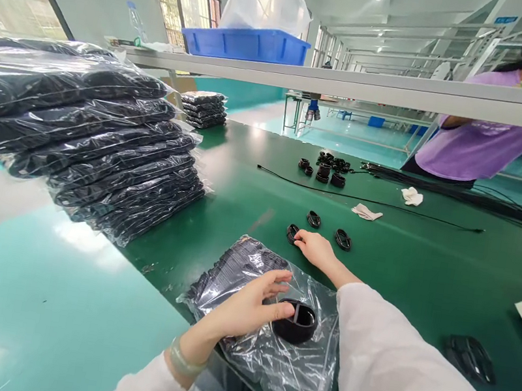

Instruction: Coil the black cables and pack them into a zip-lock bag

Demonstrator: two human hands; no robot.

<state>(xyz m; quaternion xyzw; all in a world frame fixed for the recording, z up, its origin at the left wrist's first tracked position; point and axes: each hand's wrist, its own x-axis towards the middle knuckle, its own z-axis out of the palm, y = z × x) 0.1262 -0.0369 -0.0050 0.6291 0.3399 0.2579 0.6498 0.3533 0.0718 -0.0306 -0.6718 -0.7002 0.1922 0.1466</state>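
Observation:
In the head view, my right hand reaches over the green table and pinches the edge of a small coiled black cable. Two more black coils lie close by on the table. My left hand is open, its fingers stretched out and apart. Its thumb tip is at the rim of a rolled black band, which rests on a clear plastic bag. Dark, flat ribbed pieces fill the upper left part of that bag.
Stacked bags of black items rise at the left. Farther back lie black rolls, a straight cable, white scraps and a cable bundle. A shelf spans above, holding a blue tray. Someone in purple stands beyond.

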